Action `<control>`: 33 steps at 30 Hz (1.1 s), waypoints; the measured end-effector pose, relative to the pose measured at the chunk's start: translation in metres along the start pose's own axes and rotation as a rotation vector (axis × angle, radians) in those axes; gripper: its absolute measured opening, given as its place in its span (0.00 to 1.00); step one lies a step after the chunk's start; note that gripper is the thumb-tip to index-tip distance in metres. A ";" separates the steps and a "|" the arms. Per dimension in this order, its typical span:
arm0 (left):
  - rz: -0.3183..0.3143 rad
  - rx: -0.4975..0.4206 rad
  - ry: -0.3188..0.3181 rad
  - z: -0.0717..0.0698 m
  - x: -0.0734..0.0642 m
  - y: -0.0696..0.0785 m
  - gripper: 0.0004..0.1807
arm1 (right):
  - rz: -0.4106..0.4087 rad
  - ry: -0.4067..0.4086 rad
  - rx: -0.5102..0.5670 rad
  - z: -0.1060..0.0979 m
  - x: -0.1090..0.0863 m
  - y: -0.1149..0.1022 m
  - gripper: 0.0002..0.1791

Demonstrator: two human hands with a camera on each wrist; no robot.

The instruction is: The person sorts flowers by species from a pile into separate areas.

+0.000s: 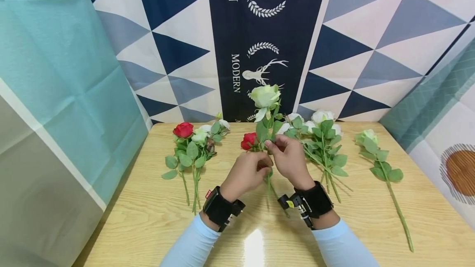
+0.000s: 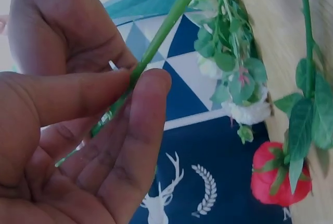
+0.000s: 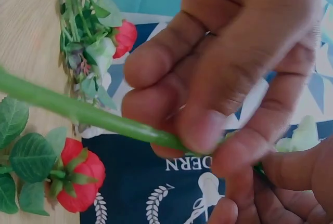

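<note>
A pale greenish-white rose (image 1: pixel 265 96) stands upright in front of me, held above the table by both hands. In the left wrist view, my left hand (image 1: pixel 248 174) pinches its green stem (image 2: pixel 165 29) between thumb and finger. Higher up, near the leaves, my right hand (image 1: pixel 291 160) grips the same stem; the right wrist view has its thumb and fingertips closed round the stem (image 3: pixel 122 124). Behind the hands, a red rose (image 1: pixel 249 140) lies on the table, partly hidden by them; its bloom (image 2: pixel 281 174) and leaves appear beside the held stem in the left wrist view.
On the wooden table (image 1: pixel 141 234), a bunch with a red rose (image 1: pixel 183 129) and pale flowers lies left. Several white roses (image 1: pixel 322 116) lie right of the hands, and a single pale green rose (image 1: pixel 366 137) with a long stem farther right. A patterned cloth (image 1: pixel 178 52) hangs behind.
</note>
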State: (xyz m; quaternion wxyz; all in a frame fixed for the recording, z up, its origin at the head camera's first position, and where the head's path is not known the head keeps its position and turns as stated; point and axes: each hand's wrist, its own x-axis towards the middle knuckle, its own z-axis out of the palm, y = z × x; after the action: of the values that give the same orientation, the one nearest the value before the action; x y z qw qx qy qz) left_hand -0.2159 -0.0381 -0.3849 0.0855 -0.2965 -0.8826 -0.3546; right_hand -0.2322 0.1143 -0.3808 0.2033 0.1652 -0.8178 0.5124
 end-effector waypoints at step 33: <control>0.202 0.138 0.149 -0.033 0.005 -0.044 0.07 | -0.386 0.053 0.091 0.001 -0.015 -0.045 0.18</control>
State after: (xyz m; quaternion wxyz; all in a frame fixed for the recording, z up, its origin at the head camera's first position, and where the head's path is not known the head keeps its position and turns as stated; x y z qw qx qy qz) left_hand -0.2478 -0.0830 -0.3844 0.2062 -0.3504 -0.8617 -0.3037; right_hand -0.1978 0.0949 -0.3539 0.3116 0.3145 -0.7412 0.5045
